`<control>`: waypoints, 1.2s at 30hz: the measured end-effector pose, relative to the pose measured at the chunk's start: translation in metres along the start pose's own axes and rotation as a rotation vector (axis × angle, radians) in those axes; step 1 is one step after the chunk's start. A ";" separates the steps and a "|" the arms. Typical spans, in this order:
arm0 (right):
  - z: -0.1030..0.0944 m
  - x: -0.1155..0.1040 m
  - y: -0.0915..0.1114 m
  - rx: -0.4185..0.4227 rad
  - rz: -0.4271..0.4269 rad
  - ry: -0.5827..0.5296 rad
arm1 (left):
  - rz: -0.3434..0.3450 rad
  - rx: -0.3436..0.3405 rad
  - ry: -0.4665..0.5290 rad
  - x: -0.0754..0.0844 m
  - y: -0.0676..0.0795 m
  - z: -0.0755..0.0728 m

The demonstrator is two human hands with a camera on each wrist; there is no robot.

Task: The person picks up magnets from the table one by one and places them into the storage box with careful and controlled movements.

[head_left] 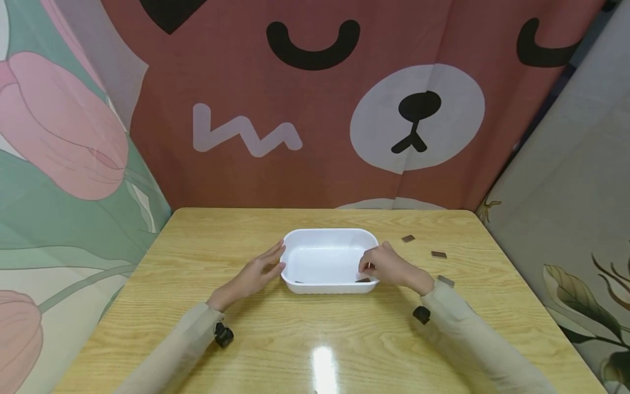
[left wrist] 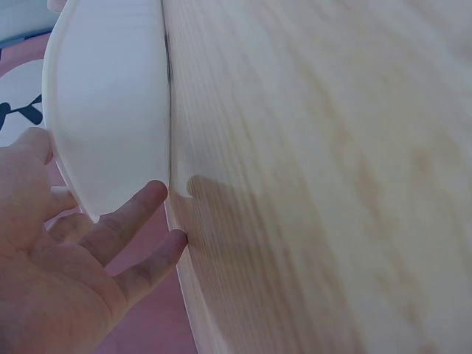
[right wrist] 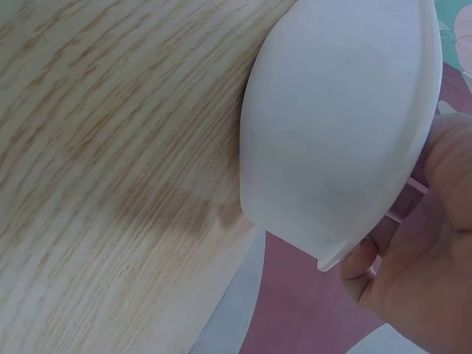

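A white oblong plastic tray [head_left: 322, 288] stands upright on a wood-grain table [head_left: 266, 339], toward the far middle, its long side facing the person. The left hand [head_left: 257, 275] has its fingers spread and fairly straight, touching the tray's left end; in the left wrist view the thumb lies at the rim while other fingers reach along the outer wall. The right hand [head_left: 391, 266] is over the tray's right end with its fingers curled inward, pinching a small brown tile [right wrist: 408, 200] just inside the rim. Below those fingers, a dark brown tile [head_left: 363, 280] lies in the tray's near right corner; a dark sliver [head_left: 298, 282] shows by the near left corner, too small to identify. Right of the tray, three rectangular tiles lie apart on the table: a far tile [head_left: 408, 238], a middle tile [head_left: 438, 254] and a greyish near tile [head_left: 445, 280] just beside the right sleeve [head_left: 472, 323]. Both sleeves are pale, with a black device at each wrist. Beyond the table's far edge hangs a reddish-brown cloth [head_left: 315, 180] printed with a bear's face; a tulip-patterned cloth [head_left: 64, 219] hangs at left, a leaf-patterned one at right.
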State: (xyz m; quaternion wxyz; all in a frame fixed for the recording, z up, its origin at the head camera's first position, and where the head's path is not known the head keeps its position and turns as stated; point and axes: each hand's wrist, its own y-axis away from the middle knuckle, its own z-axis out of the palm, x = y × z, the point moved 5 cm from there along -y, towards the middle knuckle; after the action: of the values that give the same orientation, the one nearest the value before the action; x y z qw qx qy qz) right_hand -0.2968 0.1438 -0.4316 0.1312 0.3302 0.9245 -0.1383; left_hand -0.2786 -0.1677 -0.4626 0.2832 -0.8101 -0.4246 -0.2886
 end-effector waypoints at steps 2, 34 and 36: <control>0.000 0.001 0.000 0.011 -0.003 0.002 | -0.001 -0.002 0.003 -0.001 0.000 0.000; -0.005 -0.002 0.003 0.084 -0.050 -0.023 | -0.007 -0.004 0.014 0.000 0.000 0.000; -0.005 -0.002 0.003 0.087 -0.051 -0.021 | -0.009 -0.008 0.019 0.000 0.000 0.000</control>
State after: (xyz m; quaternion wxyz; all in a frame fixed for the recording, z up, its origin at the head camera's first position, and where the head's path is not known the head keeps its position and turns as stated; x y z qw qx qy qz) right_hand -0.2940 0.1465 -0.4272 0.1229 0.3106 0.9242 -0.1851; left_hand -0.2788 -0.1678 -0.4630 0.2828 -0.8064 -0.4245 -0.2992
